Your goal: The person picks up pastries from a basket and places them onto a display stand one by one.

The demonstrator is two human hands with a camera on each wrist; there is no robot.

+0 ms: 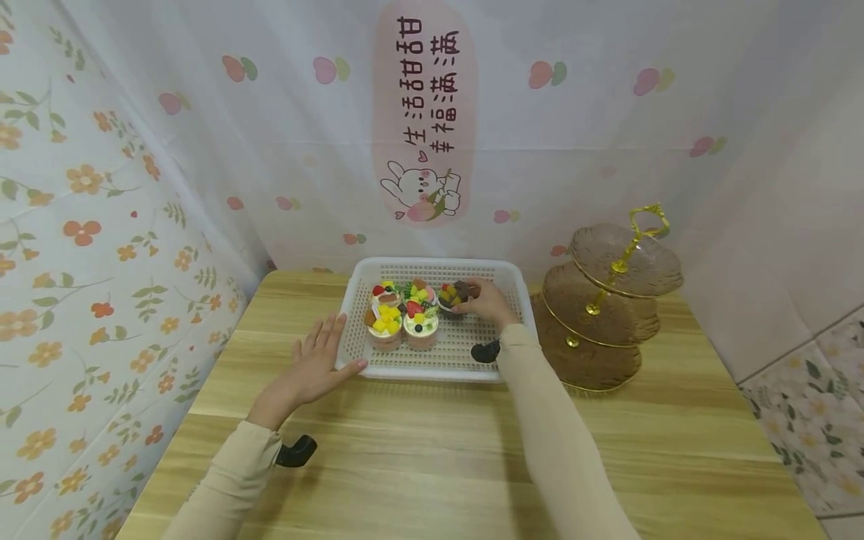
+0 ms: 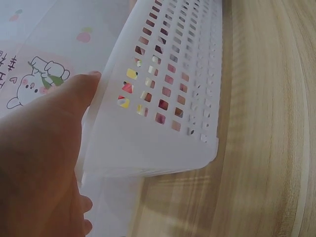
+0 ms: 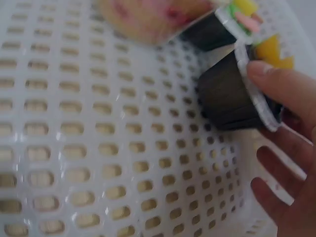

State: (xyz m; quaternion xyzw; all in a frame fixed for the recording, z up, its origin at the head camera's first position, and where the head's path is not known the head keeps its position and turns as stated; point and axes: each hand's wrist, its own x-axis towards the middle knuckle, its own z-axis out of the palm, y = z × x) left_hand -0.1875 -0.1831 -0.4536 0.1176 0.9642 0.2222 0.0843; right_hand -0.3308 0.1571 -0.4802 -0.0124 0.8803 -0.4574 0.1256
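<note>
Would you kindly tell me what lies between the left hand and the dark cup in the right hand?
In the head view, the white basket's left rim and several fruit-topped dessert cups lie between the left hand and the dark cup.

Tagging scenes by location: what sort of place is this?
Probably an indoor table corner staged for desserts: printed curtain, tiered stand, and white basket holding dessert cups.

Curtain (image 1: pixel 283 120): muted, soft light
Table (image 1: pixel 412 465): faint shadows, five and seven o'clock, head view
Basket (image 3: pixel 90 160): small glints, eight o'clock, right-wrist view
Dessert cup (image 3: pixel 150 17): blurred, twelve o'clock, same view
</note>
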